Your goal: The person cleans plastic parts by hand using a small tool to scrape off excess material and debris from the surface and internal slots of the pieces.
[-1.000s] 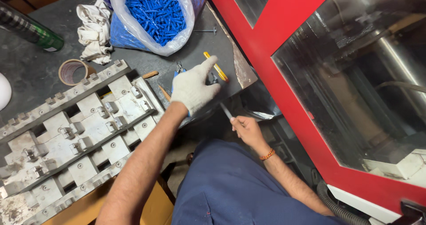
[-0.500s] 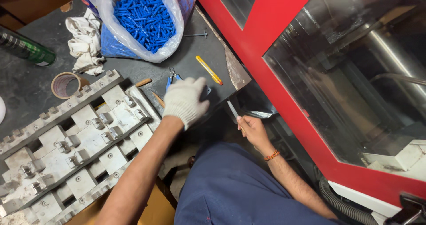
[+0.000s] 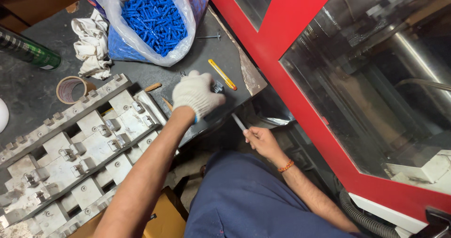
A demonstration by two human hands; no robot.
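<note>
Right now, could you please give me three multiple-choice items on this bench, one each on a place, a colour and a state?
1. Where does the yellow utility knife lie?
A. On the dark table top, right of the gloved hand
B. Inside the plastic bag
C. On the grey metal mould

2. What colour are the small plastic parts in the clear plastic bag?
A. Red
B. Blue
C. White

3. What state is the right hand in?
A. Open and flat on the table
B. Gloved and holding the tape roll
C. Bare and closed on a thin metal tool

Answers:
1 A, the knife rests on the bare table near its edge, beside the left hand in its white glove.
2 B, the heap seen through the bag is bright blue.
3 C, bare fingers wrap the tool below the table edge.
</note>
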